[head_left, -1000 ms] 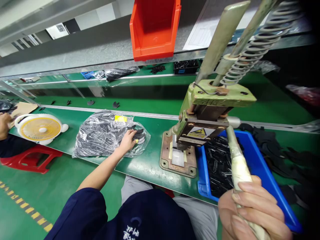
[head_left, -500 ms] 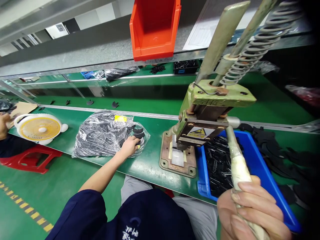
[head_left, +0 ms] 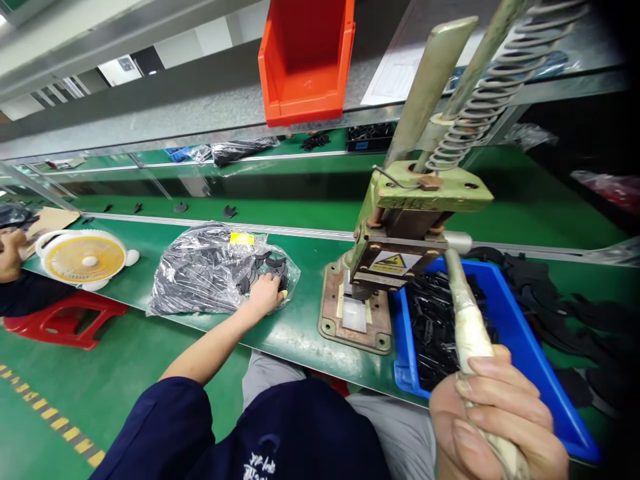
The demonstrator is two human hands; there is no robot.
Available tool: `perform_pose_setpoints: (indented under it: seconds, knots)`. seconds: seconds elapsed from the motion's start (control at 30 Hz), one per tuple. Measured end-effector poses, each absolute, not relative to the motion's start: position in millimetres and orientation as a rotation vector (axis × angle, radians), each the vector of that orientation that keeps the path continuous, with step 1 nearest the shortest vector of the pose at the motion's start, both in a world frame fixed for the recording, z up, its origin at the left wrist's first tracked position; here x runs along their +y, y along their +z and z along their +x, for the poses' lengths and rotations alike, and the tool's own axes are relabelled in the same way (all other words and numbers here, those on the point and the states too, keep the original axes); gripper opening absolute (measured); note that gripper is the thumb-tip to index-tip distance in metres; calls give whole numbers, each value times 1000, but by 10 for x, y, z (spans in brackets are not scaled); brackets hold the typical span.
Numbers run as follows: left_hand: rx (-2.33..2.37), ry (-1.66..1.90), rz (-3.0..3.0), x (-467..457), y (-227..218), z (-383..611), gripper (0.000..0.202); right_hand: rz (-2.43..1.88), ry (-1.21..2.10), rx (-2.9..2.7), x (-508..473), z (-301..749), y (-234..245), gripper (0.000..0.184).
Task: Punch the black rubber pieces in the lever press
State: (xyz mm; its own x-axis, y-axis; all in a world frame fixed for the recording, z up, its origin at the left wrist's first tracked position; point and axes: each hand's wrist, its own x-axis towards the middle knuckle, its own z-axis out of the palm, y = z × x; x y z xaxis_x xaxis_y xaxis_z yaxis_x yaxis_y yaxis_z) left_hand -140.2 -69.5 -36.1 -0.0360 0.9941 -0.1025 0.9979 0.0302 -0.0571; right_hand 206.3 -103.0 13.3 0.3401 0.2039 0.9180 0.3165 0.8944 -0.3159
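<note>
My right hand [head_left: 500, 417] is wrapped around the pale, tape-covered lever handle [head_left: 473, 333] of a green hand press [head_left: 400, 227]. Below the press head, a light rectangular block [head_left: 355, 316] sits on the brown base plate [head_left: 334, 327]. My left hand [head_left: 265, 295] reaches into the mouth of a clear plastic bag [head_left: 193, 273] full of black curved pieces [head_left: 275, 268]. Its fingers are bent down among the pieces, and a small yellow patch shows at the thumb. Whatever lies between those fingertips is hidden.
Right of the press stands a blue bin [head_left: 525, 340] of black parts, with flat black pieces [head_left: 545, 300] beyond. An orange bin [head_left: 307, 80] sits on the overhead shelf. To the left are a white-and-yellow fan [head_left: 85, 260], a red stool [head_left: 65, 317] and another person's hand [head_left: 10, 253].
My left hand has moved slightly right and down over the curved pieces at the bag's mouth. My right hand stays on the handle; the view has shifted a little.
</note>
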Motion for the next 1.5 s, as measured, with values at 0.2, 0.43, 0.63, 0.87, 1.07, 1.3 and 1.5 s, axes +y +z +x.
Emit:
perform_pose_setpoints:
  seconds: [0.2, 0.43, 0.63, 0.87, 1.07, 1.3, 1.5]
  knots:
    - [2206, 145, 1998, -622, -223, -1591, 24, -480, -19, -1232, -1079, 2030, 143, 23]
    - [1662, 1148, 885, -627, -49, -1593, 31, -478, -9, -1181, -1079, 1990, 182, 24]
    - [1379, 1165, 694, -644, -27, -1166, 56, -476, 19, -1212, -1102, 1976, 173, 24]
    - [1312, 977, 783, -403, -182, -497, 45, -528, 32, -1236, -1154, 1964, 199, 23]
    - [1346, 970, 841, -228, -274, -194, 41, -541, 30, -1253, -1159, 1962, 214, 22]
    - [1381, 872, 834, -201, -306, -179, 41, -529, 33, -1253, -1157, 1953, 242, 21]
    - [1476, 755, 787, -176, -224, -164, 28, -552, 61, -1238, -1179, 1946, 225, 21]
